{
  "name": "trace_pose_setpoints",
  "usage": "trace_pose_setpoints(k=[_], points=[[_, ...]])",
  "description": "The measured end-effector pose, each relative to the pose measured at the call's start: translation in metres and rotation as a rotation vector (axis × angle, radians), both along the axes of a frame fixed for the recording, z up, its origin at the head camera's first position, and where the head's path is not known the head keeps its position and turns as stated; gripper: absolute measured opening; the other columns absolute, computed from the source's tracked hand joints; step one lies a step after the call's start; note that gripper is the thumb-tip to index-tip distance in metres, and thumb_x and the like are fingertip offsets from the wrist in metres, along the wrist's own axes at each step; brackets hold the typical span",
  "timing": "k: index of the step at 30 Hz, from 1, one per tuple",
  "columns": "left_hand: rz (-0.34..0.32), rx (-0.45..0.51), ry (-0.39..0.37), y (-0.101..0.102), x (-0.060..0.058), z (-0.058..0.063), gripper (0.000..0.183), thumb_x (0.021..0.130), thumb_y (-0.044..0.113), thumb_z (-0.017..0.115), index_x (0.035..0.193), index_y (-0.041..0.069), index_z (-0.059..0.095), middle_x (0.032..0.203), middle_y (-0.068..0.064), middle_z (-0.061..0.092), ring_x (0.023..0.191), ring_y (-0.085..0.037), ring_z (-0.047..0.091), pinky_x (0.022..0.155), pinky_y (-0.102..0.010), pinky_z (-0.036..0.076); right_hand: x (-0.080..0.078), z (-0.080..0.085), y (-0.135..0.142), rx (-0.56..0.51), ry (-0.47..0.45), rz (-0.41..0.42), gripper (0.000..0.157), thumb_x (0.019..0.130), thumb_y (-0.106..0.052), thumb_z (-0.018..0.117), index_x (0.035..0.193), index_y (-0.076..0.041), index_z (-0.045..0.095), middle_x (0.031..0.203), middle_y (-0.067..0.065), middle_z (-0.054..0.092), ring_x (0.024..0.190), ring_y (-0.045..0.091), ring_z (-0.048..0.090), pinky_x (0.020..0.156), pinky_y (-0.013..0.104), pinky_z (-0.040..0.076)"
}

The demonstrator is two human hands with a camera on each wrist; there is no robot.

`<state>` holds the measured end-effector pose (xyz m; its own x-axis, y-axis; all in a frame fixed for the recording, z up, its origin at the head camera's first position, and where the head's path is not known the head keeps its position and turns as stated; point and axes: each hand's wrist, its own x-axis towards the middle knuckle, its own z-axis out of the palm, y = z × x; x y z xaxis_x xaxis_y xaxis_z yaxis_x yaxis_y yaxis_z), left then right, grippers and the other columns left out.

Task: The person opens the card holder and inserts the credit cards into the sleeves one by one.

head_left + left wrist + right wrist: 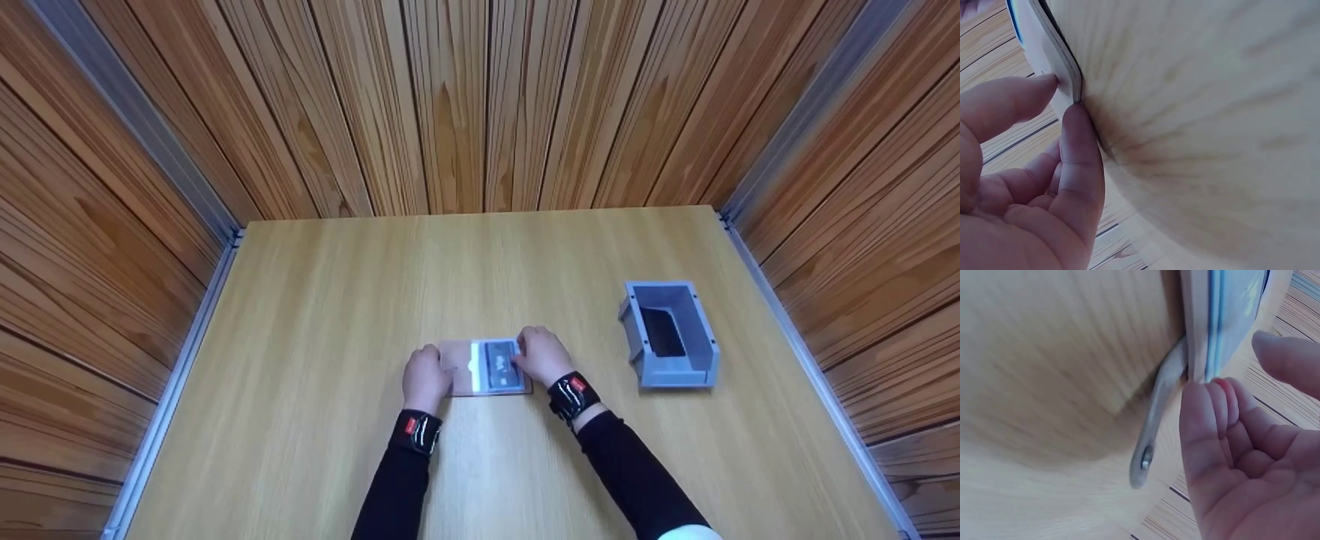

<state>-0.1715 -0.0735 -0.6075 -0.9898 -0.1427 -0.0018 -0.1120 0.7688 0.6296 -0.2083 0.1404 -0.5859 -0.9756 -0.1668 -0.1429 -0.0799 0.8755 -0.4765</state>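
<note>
A pinkish flat wallet (455, 352) lies on the table between the two hands. On its right half sits a blue-grey card (501, 366) with pale markings, beside a white strip. My left hand (426, 381) pinches the wallet's left edge between thumb and index finger (1079, 132). On the other side, my right hand (544, 354) has its curved fingertips right at the wallet's right edge. The right thumb (1278, 354) stands apart from those fingers, close over the card. From under the wallet a strap (1154, 413) with a metal snap sticks out in the right wrist view.
A grey-blue open-fronted bin (677, 379) stands to the right, with a dark flat thing (662, 332) inside. Wood-plank walls (465, 105) enclose the table (337, 300) at the back and both sides, with metal rails (184, 337) along the side edges.
</note>
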Motion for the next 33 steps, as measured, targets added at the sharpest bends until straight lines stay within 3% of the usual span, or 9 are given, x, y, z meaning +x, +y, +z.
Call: trace_pose_setpoints(k=[13,22,33], points=[[0.005,-0.011,0.000,-0.002,0.001,0.003,0.021,0.075,0.006,0.075,0.088,-0.003,0.061,0.083,-0.016,0.060,0.083,-0.037,0.062,0.074,-0.049,0.049,-0.004,-0.001,-0.009,0.044,0.127,0.091,0.041,0.084,-0.017,0.077,0.116,0.003,0.063,0.109,0.017,0.060,0.104,0.035,0.056,0.090,0.047,0.047],[0.005,0.003,-0.006,-0.002,0.001,0.003,0.022,0.076,0.007,0.076,0.088,-0.002,0.061,0.081,-0.014,0.060,0.080,-0.035,0.061,0.073,-0.048,0.048,-0.009,-0.005,-0.012,0.115,0.095,0.097,0.042,0.086,-0.021,0.076,0.119,0.001,0.063,0.112,0.015,0.058,0.106,0.033,0.054,0.091,0.046,0.048],[-0.009,0.009,0.008,-0.003,0.000,0.001,0.024,0.076,0.010,0.079,0.086,-0.002,0.060,0.079,-0.013,0.059,0.078,-0.034,0.060,0.072,-0.048,0.048,-0.014,-0.007,-0.014,0.150,0.106,0.118,0.034,0.085,-0.023,0.076,0.110,-0.001,0.067,0.107,0.013,0.058,0.100,0.030,0.052,0.086,0.044,0.048]])
